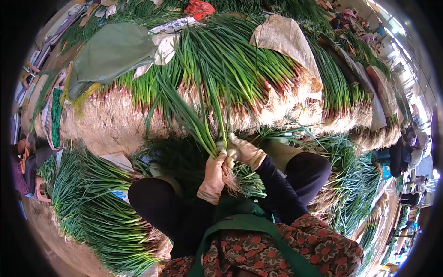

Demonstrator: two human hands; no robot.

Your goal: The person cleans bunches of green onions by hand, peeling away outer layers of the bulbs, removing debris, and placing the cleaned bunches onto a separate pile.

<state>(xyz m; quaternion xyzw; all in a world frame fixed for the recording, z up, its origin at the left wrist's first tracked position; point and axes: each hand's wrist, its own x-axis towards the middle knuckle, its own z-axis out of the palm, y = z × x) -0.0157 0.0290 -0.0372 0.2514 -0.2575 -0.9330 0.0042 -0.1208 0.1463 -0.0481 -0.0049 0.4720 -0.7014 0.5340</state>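
My left hand [213, 179], in a pale thin glove, is closed round a small bunch of green onions [199, 130]. Their long leaves point up and away from me, and the stringy roots [233, 181] hang below the fingers. Close against it, my right hand [248, 151], gloved too, has its fingers bent in on a green onion stalk [224, 131] at the upper end of the grip. The right fingertips partly overlap the bunch, so their exact hold is partly hidden. Both hands are between my knees, in front of a large pile of green onions [230, 60].
A green-grey sheet [113, 55] and a tan paper sack [288, 46] lie over the pile. More green onions [110, 221] lie on the ground to my left, and another heap [353, 189] lies right. Other people [408, 147] are at the far right and left edges.
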